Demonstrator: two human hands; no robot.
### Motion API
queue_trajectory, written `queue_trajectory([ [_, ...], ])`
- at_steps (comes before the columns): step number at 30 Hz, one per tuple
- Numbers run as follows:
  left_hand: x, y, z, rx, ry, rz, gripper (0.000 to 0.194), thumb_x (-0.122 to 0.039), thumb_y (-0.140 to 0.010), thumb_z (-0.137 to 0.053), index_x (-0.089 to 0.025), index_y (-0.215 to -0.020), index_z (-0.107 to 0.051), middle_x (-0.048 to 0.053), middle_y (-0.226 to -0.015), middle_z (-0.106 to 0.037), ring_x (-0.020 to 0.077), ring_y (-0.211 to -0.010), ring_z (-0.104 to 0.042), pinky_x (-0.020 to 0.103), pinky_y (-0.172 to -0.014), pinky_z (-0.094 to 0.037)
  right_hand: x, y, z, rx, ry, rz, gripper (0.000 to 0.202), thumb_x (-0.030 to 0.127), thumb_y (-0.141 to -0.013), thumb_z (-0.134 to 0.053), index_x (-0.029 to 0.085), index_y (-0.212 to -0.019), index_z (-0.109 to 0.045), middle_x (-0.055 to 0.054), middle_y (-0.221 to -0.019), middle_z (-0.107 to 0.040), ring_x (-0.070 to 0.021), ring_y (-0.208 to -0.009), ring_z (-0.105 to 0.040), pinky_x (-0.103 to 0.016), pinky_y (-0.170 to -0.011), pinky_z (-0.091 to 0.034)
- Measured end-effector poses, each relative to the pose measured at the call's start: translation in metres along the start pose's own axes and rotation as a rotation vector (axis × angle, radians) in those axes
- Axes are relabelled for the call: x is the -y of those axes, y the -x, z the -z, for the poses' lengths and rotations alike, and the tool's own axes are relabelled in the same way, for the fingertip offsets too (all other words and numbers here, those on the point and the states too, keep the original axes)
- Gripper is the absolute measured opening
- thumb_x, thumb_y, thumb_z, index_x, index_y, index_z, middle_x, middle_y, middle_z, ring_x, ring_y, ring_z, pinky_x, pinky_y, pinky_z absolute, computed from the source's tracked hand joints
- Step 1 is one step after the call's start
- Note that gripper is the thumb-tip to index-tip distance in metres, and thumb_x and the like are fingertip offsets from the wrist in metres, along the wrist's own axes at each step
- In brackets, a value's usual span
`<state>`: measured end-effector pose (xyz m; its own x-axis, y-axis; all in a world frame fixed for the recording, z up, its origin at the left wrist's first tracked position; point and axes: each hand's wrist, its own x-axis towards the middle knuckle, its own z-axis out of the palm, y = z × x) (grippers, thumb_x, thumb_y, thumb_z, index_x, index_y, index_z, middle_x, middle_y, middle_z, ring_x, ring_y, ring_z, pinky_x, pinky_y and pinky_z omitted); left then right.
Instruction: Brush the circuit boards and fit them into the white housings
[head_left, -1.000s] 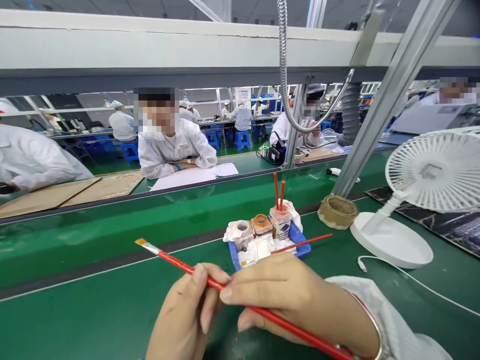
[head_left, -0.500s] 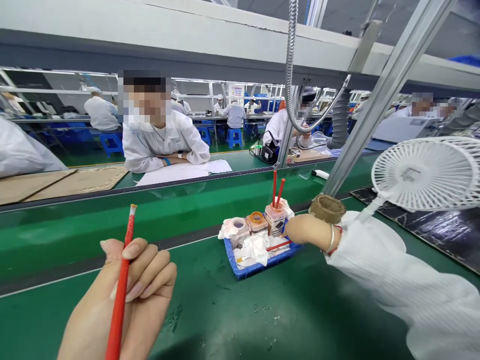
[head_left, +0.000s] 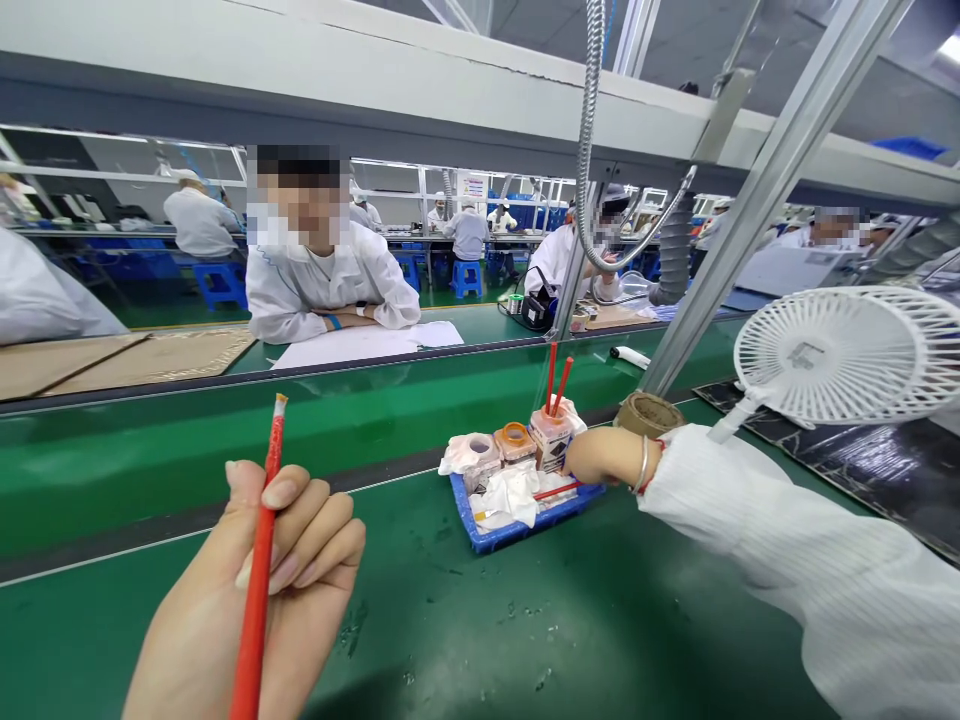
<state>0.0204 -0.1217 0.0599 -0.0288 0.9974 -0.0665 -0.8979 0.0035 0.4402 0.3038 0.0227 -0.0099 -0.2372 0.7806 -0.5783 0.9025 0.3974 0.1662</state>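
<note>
My left hand (head_left: pixel 304 590) is closed around a red-handled brush (head_left: pixel 262 545), held upright with its short pale tip upward. My right hand (head_left: pixel 604 455) is beside the right end of a blue tray (head_left: pixel 499 541), bent at the wrist; its fingers are largely hidden. In the tray stand a bottle with a printed label (head_left: pixel 551 440), an orange-rimmed jar (head_left: pixel 517 448) and another open jar (head_left: pixel 480 462) wrapped in tissue. Two red sticks (head_left: pixel 559 385) rise from the labelled bottle. Across crumpled white tissue (head_left: pixel 512 494) lies another red-handled brush (head_left: pixel 556 490).
A brown tape roll (head_left: pixel 649 412) and a white fan (head_left: pixel 840 355) stand at the right, near a black panel (head_left: pixel 862 460). A metal post (head_left: pixel 772 190) and flexible metal hose (head_left: pixel 592 130) hang over the bench. Opposite, a person in white (head_left: pixel 322 285) leans on the bench.
My left hand has shifted slightly right with the brush, still upright. My right hand stays by the tray. The view has tilted a little.
</note>
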Motion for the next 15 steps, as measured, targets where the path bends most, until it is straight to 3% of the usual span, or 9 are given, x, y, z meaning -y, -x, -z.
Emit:
queue_trajectory([
  [3,0.001,0.001,0.0,0.002,0.001,0.007,0.022,-0.023,-0.09,-0.045,-0.018,-0.068,-0.046,-0.006,-0.049,-0.036,0.0053,-0.039,-0.036,0.017,-0.036,-0.038,0.001,0.002,0.003,0.101,0.02,-0.023,0.027,0.03,-0.087,-0.052,0.013,-0.109,-0.054,-0.007,-0.107,-0.056,-0.0182,-0.091,-0.057,-0.038,-0.077,-0.05],
  [7,0.001,0.002,0.0,0.007,-0.007,0.018,0.021,-0.024,-0.089,-0.047,-0.018,-0.069,-0.047,-0.006,-0.05,-0.036,0.0051,-0.039,-0.037,0.017,-0.036,-0.038,0.008,0.002,0.004,0.119,0.021,-0.044,0.026,0.029,-0.087,-0.052,0.014,-0.109,-0.054,-0.008,-0.107,-0.056,-0.0178,-0.091,-0.057,-0.037,-0.077,-0.05],
  [12,0.001,0.001,-0.001,0.018,-0.009,0.021,0.022,-0.025,-0.089,-0.046,-0.018,-0.068,-0.047,-0.006,-0.05,-0.035,0.005,-0.039,-0.036,0.017,-0.036,-0.038,0.008,0.006,0.001,0.017,0.021,-0.012,0.024,0.029,-0.087,-0.053,0.013,-0.106,-0.055,-0.007,-0.103,-0.058,-0.0168,-0.087,-0.058,-0.035,-0.075,-0.051],
  [15,0.0,0.001,-0.002,0.012,-0.013,0.019,0.023,-0.025,-0.09,-0.045,-0.017,-0.068,-0.048,-0.006,-0.05,-0.035,0.0049,-0.04,-0.036,0.017,-0.036,-0.038,0.008,0.015,-0.006,-0.147,0.037,0.031,0.025,0.03,-0.087,-0.052,0.013,-0.106,-0.055,-0.007,-0.102,-0.058,-0.0168,-0.087,-0.058,-0.036,-0.075,-0.051],
])
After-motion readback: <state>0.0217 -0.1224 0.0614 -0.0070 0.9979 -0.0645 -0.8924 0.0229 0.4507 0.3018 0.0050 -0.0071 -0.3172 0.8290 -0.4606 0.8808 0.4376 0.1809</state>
